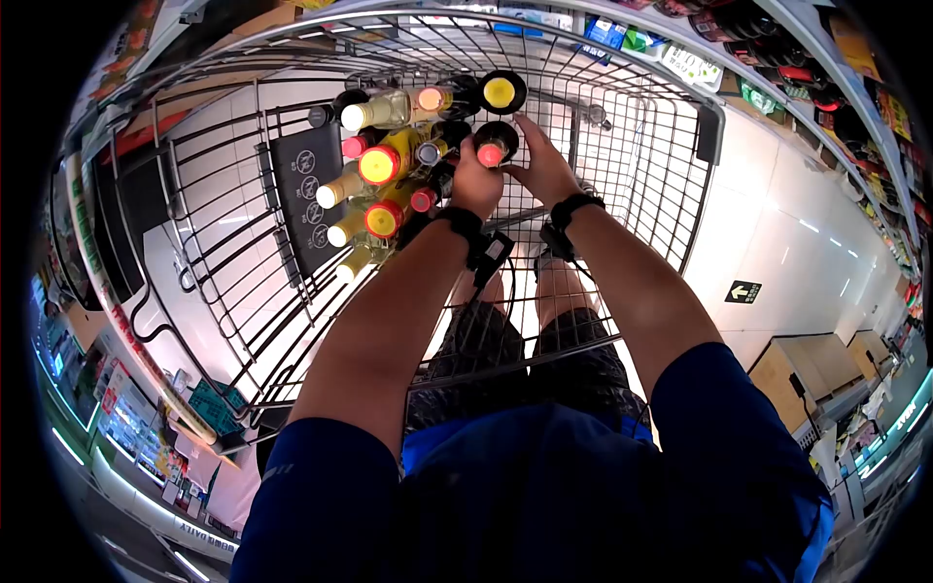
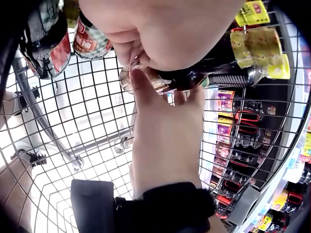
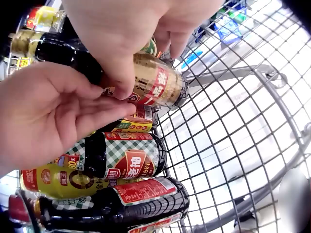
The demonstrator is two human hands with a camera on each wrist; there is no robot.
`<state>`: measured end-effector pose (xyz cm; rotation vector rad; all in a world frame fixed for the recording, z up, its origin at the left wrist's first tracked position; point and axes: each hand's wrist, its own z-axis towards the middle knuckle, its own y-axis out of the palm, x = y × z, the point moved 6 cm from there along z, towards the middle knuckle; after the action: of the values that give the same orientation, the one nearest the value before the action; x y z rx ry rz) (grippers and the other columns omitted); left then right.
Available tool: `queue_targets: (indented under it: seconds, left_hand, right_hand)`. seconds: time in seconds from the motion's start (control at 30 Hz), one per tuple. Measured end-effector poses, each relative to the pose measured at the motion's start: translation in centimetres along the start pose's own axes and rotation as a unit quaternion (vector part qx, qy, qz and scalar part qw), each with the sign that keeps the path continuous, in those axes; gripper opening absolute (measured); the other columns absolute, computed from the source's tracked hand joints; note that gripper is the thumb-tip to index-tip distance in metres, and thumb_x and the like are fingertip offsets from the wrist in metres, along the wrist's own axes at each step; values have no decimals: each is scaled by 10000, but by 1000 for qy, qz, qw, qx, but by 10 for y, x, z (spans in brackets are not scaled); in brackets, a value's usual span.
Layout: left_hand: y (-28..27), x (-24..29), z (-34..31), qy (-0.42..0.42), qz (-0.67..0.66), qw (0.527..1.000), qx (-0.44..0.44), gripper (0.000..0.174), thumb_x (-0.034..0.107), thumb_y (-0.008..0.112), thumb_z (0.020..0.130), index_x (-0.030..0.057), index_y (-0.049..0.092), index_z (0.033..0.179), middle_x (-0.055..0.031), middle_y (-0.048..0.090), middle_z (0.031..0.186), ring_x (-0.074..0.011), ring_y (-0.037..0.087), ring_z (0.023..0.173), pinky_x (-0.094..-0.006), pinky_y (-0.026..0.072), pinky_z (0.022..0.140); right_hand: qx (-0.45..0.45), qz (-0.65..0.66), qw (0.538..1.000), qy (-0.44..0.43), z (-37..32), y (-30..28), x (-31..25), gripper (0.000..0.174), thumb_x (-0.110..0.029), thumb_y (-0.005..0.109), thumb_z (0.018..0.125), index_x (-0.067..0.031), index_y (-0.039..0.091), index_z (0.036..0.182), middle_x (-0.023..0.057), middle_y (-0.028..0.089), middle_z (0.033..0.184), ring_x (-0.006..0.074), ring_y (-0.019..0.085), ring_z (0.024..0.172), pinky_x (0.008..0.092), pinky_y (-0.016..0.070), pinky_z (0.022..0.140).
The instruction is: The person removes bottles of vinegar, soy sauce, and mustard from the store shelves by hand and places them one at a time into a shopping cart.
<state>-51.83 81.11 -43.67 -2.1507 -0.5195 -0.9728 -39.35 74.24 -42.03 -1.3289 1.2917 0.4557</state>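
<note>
In the head view a dark soy sauce bottle with a pinkish-red cap (image 1: 491, 154) stands in a wire shopping cart (image 1: 671, 146), between my two hands. My left hand (image 1: 478, 187) holds it from the left, thumb beside its neck. On the other side my right hand (image 1: 546, 167) grips it, fingers spread around it. The right wrist view shows the bottle's gold and red label (image 3: 154, 81), with my right thumb across its edge and my left fingers (image 3: 109, 116) along it. A bottle with a yellow cap (image 1: 500, 93) stands just beyond.
Several more bottles with yellow, red and white caps (image 1: 379, 165) crowd the cart's left side. Dark soy sauce bottles (image 3: 131, 158) with checked labels sit close beside my hands. Store shelves (image 1: 855, 117) line the right, and tiled floor (image 1: 768, 223) lies beside the cart.
</note>
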Motion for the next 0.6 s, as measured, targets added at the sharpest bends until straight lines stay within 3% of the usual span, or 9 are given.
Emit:
queue_targets:
  seconds: [0.1,0.17,0.2,0.23,0.3,0.43,0.5,0.53,0.6]
  left_hand:
    - [-9,5,-8,-29,16,999,-38,573,6,565,780,-35,398,1326,-273,615,1153,-403,595,1096,-417,476,914]
    - [6,-58,4,-22,-48,999,-5,497,32,573,757,-47,450,1233,-268,626,1066,-410,615,1001,-451,490,847]
    - [-2,-41,-4,23,-8,1000,-10,473,49,585,744,-42,466,1192,-276,629,976,-440,613,931,-475,492,807]
    - [-11,-25,-15,-56,18,996,-74,453,77,594,747,-35,489,1174,-285,630,926,-462,607,903,-475,498,797]
    - [-36,14,-36,-47,74,991,-100,427,-25,489,804,3,573,1223,-64,631,895,-121,609,745,-305,497,642]
    - [-85,90,-87,37,69,994,-73,218,150,538,895,51,653,1052,-44,683,819,-157,617,663,-287,488,577]
    - [-100,117,-100,-47,-86,979,-180,243,189,507,964,69,603,1151,-42,680,829,-115,654,682,-219,420,428]
    - [-112,145,-109,-56,-153,965,-206,266,190,484,988,54,566,1201,-53,679,909,-116,654,684,-220,426,416]
    - [-160,249,-136,1,-197,963,-184,246,176,519,974,14,618,1132,-46,666,993,-103,631,828,-232,483,672]
  right_hand:
    - [-40,-25,996,71,-19,-20,-12,794,-139,777,765,-69,334,1420,218,446,1409,375,457,1285,409,411,1054]
    - [-19,-49,998,42,-34,-38,-23,795,-155,763,785,-45,316,1434,227,454,1400,372,460,1284,412,401,1061]
    - [-8,-38,998,42,-42,-49,-29,779,-159,756,793,-38,326,1432,227,461,1394,369,465,1280,409,398,1063]
    - [5,-27,999,39,-48,-62,-38,763,-162,749,802,-32,336,1430,227,468,1389,365,470,1277,406,395,1065]
    - [28,1,999,30,-58,-92,-64,698,-176,735,823,-35,383,1409,220,482,1378,358,487,1261,394,401,1056]
    - [-3,63,997,45,-73,-146,-135,595,-169,720,849,-59,454,1369,167,522,1349,292,538,1210,353,438,1020]
    - [46,88,994,-42,-79,-184,-189,526,-148,710,865,-61,491,1335,121,555,1311,236,545,1203,365,448,1019]
    - [55,92,991,-81,-79,-205,-221,518,-142,707,867,-58,494,1332,119,555,1312,230,543,1207,361,446,1021]
    - [77,95,981,-150,-84,-249,-295,492,-119,699,872,-35,504,1316,116,552,1317,215,532,1222,353,444,1025]
